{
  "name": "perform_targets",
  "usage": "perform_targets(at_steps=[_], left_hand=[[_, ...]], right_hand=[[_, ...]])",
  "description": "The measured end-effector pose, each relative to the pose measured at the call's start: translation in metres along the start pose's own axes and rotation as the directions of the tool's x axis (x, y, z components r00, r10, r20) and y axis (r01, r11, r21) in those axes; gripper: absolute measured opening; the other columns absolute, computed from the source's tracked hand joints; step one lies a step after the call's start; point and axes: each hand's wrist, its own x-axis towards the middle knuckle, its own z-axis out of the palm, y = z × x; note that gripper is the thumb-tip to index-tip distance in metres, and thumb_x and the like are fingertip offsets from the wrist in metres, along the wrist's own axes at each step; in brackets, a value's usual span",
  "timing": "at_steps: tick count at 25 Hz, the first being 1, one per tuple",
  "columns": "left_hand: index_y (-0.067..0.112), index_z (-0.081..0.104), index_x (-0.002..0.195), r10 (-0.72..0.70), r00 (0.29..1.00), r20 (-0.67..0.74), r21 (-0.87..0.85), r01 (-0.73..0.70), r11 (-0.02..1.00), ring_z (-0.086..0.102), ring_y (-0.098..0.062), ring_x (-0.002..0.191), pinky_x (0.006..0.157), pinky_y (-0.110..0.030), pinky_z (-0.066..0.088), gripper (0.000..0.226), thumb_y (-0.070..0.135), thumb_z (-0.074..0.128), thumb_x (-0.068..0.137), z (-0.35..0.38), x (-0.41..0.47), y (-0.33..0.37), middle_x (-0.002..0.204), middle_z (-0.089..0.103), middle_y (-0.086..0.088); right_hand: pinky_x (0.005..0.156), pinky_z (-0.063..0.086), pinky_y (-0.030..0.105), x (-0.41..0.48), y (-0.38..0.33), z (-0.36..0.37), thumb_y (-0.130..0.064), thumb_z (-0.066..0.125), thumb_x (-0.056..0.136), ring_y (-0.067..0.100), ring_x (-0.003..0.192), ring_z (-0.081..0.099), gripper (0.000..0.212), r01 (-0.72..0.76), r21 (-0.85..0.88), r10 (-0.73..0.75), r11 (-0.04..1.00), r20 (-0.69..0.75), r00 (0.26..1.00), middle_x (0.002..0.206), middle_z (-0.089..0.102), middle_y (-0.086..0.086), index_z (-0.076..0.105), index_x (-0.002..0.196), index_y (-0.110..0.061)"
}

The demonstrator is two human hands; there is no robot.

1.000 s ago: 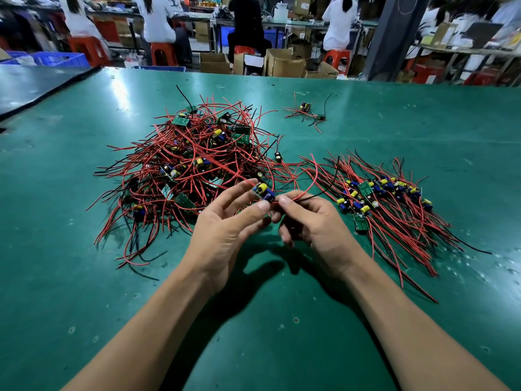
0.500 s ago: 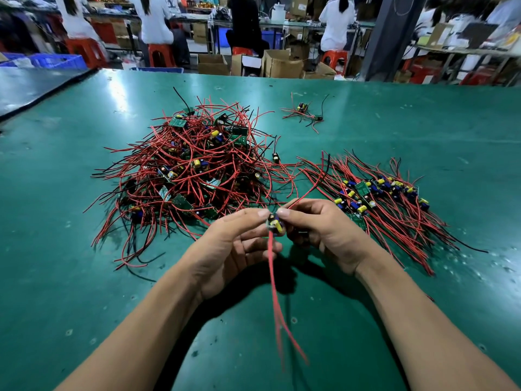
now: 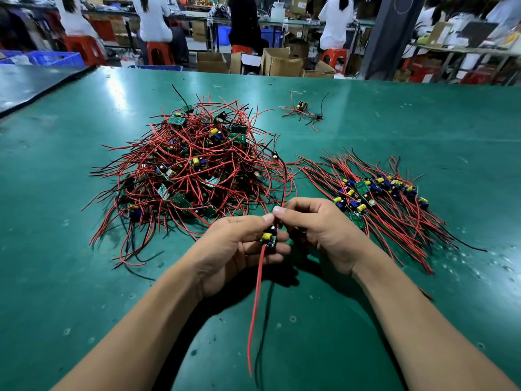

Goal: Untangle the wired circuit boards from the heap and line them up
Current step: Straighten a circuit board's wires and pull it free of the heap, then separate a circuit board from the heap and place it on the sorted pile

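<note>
I see the green surface [image 3: 56, 198] filling most of my view, with the big tangled heap [image 3: 191, 167] of red and black wires and small boards to the far left of centre. To the right lies the lined-up row [image 3: 377, 193] of boards, their wires fanned out side by side, near the heap but apart from it. My left hand [image 3: 234, 249] and right hand [image 3: 321, 230] meet just in front of the gap between the two piles, raised off the surface. A small stray bundle [image 3: 303, 110] sits well beyond, alone. My left hand's thumb and fingers grip one circuit board [image 3: 269, 235]; my right hand pinches the wires at its top end. A red wire [image 3: 255, 306] hangs from the board towards me
</note>
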Motion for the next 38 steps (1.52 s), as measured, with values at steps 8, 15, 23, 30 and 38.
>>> perform_targets(at_steps=[8,15,23,30,38], left_hand=[[0.004,0.073,0.082,-0.006,1.000,-0.028,0.074,0.008,0.997,0.073,-0.030,0.069,0.060,-0.032,0.060,0.015,0.015,0.073,0.072,0.001,0.002,0.000,0.086,0.073,-0.023],[-0.002,0.069,0.085,-0.013,0.998,-0.066,0.113,0.020,0.993,0.062,-0.027,0.050,0.050,-0.028,0.056,0.013,0.004,0.059,0.090,0.011,0.002,-0.004,0.064,0.063,-0.018],[-0.002,0.065,0.081,0.052,0.991,-0.120,0.155,-0.033,0.987,0.057,-0.024,0.047,0.046,-0.025,0.051,0.013,0.005,0.060,0.092,0.011,0.005,-0.007,0.058,0.057,-0.014],[0.001,0.070,0.074,0.041,0.999,-0.011,0.319,-0.035,0.947,0.061,-0.025,0.049,0.045,-0.022,0.048,0.018,0.007,0.062,0.089,0.012,-0.003,-0.008,0.058,0.060,-0.014],[0.002,0.070,0.072,0.032,0.999,-0.022,0.287,-0.024,0.958,0.062,-0.026,0.050,0.048,-0.025,0.051,0.020,0.007,0.062,0.090,0.011,-0.001,-0.007,0.057,0.058,-0.015]], right_hand=[[0.043,0.027,0.019,0.009,0.005,0.005,-0.024,0.074,0.087,0.011,0.042,0.035,0.020,-0.032,0.056,0.045,0.998,-0.247,0.968,0.056,0.043,0.001,0.071,0.070,-0.015],[0.036,0.026,0.016,0.010,0.007,0.009,-0.025,0.072,0.089,0.006,0.040,0.034,0.018,-0.078,0.159,0.103,0.984,-0.160,0.982,0.059,0.042,-0.001,0.068,0.079,-0.010],[0.036,0.025,0.015,0.008,0.007,0.010,-0.019,0.072,0.090,0.008,0.039,0.036,0.019,-0.137,0.082,0.148,0.987,-0.145,0.978,0.051,0.047,0.002,0.066,0.074,-0.010],[0.033,0.021,0.015,0.017,0.004,-0.005,-0.019,0.062,0.097,0.002,0.034,0.025,0.025,-0.067,0.339,0.183,0.938,-0.324,0.928,0.055,0.035,-0.004,0.065,0.077,-0.003],[0.032,0.023,0.013,0.017,-0.001,-0.009,-0.024,0.066,0.083,0.002,0.033,0.027,0.021,-0.147,0.722,0.293,0.677,-0.081,0.953,0.064,0.036,-0.004,0.065,0.073,-0.005]])
